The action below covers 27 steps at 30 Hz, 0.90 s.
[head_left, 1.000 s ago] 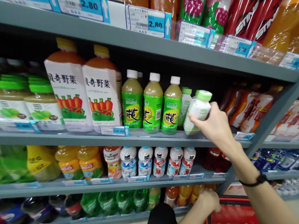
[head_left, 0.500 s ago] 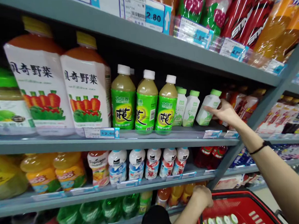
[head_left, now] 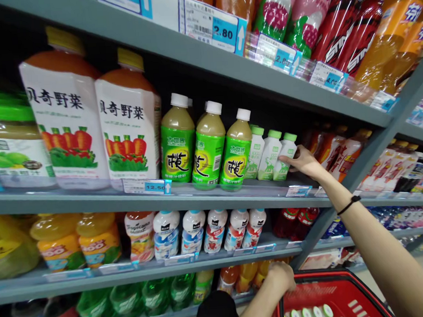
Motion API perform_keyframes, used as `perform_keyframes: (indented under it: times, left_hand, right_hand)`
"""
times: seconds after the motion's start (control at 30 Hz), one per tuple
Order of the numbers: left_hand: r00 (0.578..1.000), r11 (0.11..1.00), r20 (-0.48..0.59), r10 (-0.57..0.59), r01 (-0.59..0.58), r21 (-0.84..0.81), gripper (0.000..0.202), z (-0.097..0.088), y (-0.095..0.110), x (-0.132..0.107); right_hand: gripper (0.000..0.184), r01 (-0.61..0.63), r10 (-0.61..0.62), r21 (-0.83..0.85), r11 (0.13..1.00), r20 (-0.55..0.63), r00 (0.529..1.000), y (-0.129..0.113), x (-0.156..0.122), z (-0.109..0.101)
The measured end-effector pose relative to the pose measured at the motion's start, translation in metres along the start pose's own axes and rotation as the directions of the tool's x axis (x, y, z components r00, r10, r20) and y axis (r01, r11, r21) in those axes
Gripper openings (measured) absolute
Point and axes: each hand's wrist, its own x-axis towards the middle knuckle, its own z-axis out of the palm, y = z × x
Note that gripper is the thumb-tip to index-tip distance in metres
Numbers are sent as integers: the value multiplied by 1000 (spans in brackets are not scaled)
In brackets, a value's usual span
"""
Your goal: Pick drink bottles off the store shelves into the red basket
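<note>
My right hand (head_left: 303, 162) reaches onto the middle shelf (head_left: 200, 200) and closes around a small white bottle with a green cap (head_left: 285, 155), which stands upright. Two more bottles of the same kind (head_left: 268, 153) stand just left of it. My left hand (head_left: 282, 275) is down low, closed on the rim of a red shopping basket (head_left: 351, 293). Several of the same green-capped bottles (head_left: 307, 316) stand inside the basket.
Left of the small bottles stand three green-labelled juice bottles (head_left: 208, 146) and two big carrot juice jugs (head_left: 96, 120). The shelf below holds small white yoghurt drinks (head_left: 205, 229) and orange juices. Price tags (head_left: 224, 29) line the top shelf edge under tall soda bottles.
My right hand carried the white bottle from in front of the shelf onto it and stood it beside the other two. The view shifted closer and to the right.
</note>
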Motion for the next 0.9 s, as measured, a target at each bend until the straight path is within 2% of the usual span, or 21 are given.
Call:
perform_keyframes:
  times: [0.13,0.2,0.23,0.3,0.33,0.37,0.43,0.5,0.57,0.67,0.8,0.9]
  left_hand:
    - [1000,1000,3,-3,3,-13,61,6,3,4]
    - [1000,1000,-3,-9,9,-25,63,9,3,6]
    - [1000,999,-9,-13,12,-33,64,10,2,6]
    - [1000,999,-20,-18,17,-46,65,10,0,7]
    - [1000,999,-24,-19,18,-51,65,10,-1,7]
    - [999,998,-28,-19,17,-54,64,10,-2,8]
    - [999,998,-33,-16,14,-57,62,9,-4,9]
    - [999,998,-40,-12,10,-58,60,8,-4,10]
    - [999,998,-48,-7,4,-63,57,8,-3,11]
    - [998,997,-59,0,-4,-74,55,9,-4,9]
    - [997,996,-82,4,-11,-86,56,11,-9,4]
    - [994,996,-108,3,-12,-90,53,11,-13,0]
  right_hand:
    - [69,-9,10,-86,996,11,1000,-12,-11,-14]
    - [69,50,-76,-248,968,-96,992,-31,-23,-22]
    - [65,101,-168,-334,937,-179,969,-45,-31,-23]
    - [43,237,-371,-393,889,-310,876,-81,-50,-16]
    - [32,310,-421,-350,884,-307,853,-101,-59,-9]
    - [29,371,-446,-302,878,-234,864,-121,-67,1]
    - [35,386,-429,-302,872,-91,899,-154,-78,25]
    - [49,346,-367,-334,877,0,930,-174,-82,48]
    - [61,311,-334,-357,881,-3,943,-179,-81,64]
    - [72,298,-344,-352,887,-75,936,-173,-76,75]
    - [68,298,-347,-288,910,-134,928,-164,-75,78]
    - [64,336,-384,-243,910,-185,905,-162,-86,74]
